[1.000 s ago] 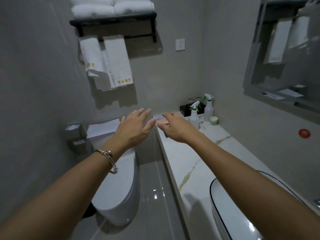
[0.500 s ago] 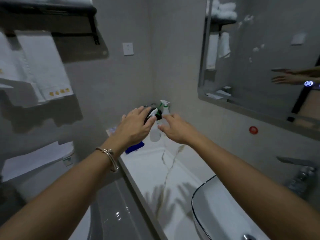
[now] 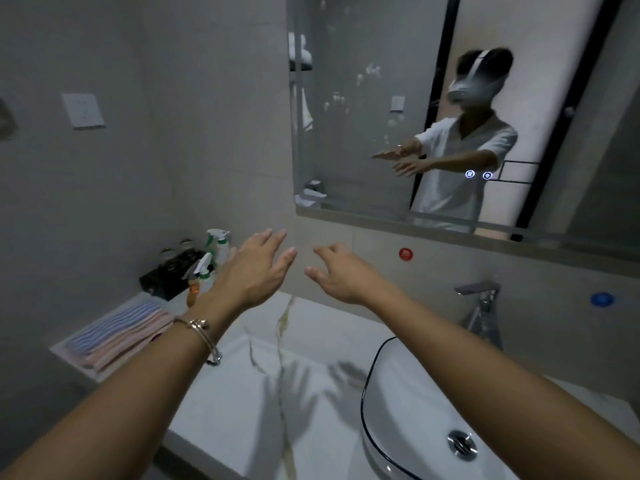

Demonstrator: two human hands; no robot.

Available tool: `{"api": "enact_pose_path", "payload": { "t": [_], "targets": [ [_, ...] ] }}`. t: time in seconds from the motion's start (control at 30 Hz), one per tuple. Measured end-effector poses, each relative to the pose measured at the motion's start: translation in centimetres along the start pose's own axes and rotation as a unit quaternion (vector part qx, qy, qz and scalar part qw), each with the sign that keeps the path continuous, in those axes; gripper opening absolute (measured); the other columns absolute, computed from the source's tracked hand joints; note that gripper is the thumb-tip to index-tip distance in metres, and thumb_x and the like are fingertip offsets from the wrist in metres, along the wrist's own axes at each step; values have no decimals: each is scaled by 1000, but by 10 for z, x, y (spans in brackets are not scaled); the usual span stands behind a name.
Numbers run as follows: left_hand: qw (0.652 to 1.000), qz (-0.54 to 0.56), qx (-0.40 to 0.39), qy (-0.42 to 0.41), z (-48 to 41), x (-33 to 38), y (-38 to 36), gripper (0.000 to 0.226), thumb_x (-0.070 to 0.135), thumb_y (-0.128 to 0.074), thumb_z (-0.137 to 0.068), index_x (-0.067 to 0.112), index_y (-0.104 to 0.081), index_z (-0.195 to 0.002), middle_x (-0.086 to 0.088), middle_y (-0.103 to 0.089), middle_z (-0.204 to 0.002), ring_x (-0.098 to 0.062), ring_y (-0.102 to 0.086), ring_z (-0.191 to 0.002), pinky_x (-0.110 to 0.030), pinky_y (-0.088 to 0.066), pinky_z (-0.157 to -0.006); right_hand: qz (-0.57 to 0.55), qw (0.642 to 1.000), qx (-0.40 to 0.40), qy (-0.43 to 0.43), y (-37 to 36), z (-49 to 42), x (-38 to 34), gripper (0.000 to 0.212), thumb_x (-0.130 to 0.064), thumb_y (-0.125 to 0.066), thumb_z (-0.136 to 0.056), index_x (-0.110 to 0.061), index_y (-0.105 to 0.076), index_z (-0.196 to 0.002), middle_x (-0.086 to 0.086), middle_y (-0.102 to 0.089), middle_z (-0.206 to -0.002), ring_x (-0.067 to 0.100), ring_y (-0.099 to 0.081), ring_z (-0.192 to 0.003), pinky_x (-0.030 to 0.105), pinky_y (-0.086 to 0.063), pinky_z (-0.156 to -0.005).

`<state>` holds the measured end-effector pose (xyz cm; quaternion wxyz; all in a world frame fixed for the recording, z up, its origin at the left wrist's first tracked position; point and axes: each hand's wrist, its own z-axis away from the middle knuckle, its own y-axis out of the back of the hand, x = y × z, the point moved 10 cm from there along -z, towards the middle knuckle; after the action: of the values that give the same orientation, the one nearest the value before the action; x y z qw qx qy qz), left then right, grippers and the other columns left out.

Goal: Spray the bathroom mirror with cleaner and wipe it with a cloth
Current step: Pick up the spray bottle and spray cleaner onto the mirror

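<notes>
Our left hand [image 3: 254, 268] and right hand [image 3: 341, 275] are out over the white marble bench [image 3: 239, 396], slightly apart, both empty; left fingers straight, right loosely curled. Two white plastic spray bottles with green triggers [image 3: 217, 242] stand just left of the left hand. The folded blue-and-pink striped cloths [image 3: 114, 336] lie left of the left wrist. The smudged rectangular wall mirror [image 3: 363, 133] hangs above and beyond both hands.

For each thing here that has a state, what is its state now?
Left hand: open, empty.
Right hand: open, fingers loosely bent, empty.
Mirror: dotted with white spots.
Spray bottles: upright, untouched.
Cloths: folded, lying flat.
Faucet: no water running.
</notes>
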<state>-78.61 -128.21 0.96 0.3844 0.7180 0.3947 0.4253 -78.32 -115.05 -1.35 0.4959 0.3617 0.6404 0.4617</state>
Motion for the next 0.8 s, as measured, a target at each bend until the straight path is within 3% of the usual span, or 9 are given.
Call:
{"api": "enact_pose_path", "payload": {
  "t": [0.33, 0.57, 0.8],
  "targets": [
    [999, 27, -29, -12, -55, -45, -40, 58, 53, -27, -96, 26, -26, -148, -3, -23, -156, -20, -20, -143, -49, -20, -114, 9, 1000, -8, -28, -21, -59, 4, 58, -48, -36, -100, -18, -26, -149, 12, -27, -152, 31, -36, -135, 42, -34, -107],
    [996, -27, -55, 64, -74, -133, -54, 58, 53, -25, -97, 26, -23, -149, 0, -21, -157, -18, -16, -144, -42, -17, -115, -36, 999, -29, 18, -69, -145, -20, 59, -47, -37, -100, -17, -27, -149, 14, -29, -151, 32, -37, -134, 40, -33, -107],
    [985, -24, -94, 140, -70, -228, -98, 67, 59, -21, -93, 21, -29, -147, -3, -30, -153, -22, -24, -141, -47, -25, -112, -69, 990, -112, 46, -157, -198, -38, 56, -46, -39, -99, -17, -30, -147, 15, -35, -145, 33, -41, -129, 41, -36, -104]
  ]
}}
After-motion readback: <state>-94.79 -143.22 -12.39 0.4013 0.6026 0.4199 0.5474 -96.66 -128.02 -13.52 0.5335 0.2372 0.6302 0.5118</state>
